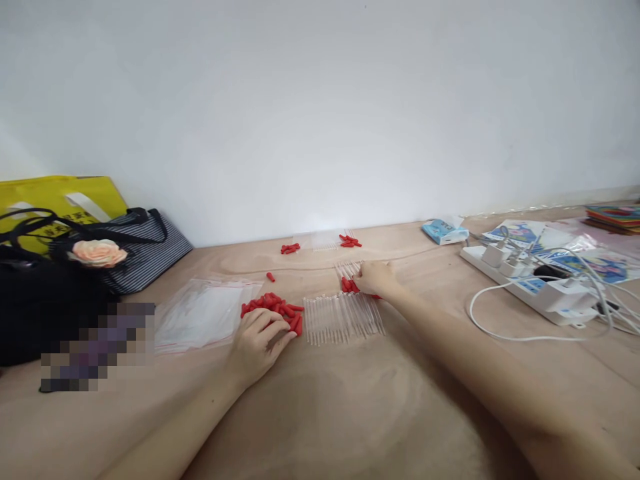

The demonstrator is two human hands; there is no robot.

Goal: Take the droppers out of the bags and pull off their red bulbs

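My left hand (260, 337) lies on the table with its fingers loosely curled at the near edge of a pile of small red caps (274, 308). To its right a row of thin clear tubes (343, 318) lies side by side. My right hand (374, 278) rests on the far end of that row, fingers closed over a few red-capped tubes (348, 285). A clear zip bag (205, 312) lies flat left of the red pile. One loose red cap (271, 276) sits farther back.
Against the wall lie another clear bag with tubes (325, 240) and two small clusters of red caps (290, 248). Dark bags and a yellow bag (60, 200) stand at the left. A white power strip with plugs and cables (530, 287), papers and a tissue pack (444, 231) lie at the right.
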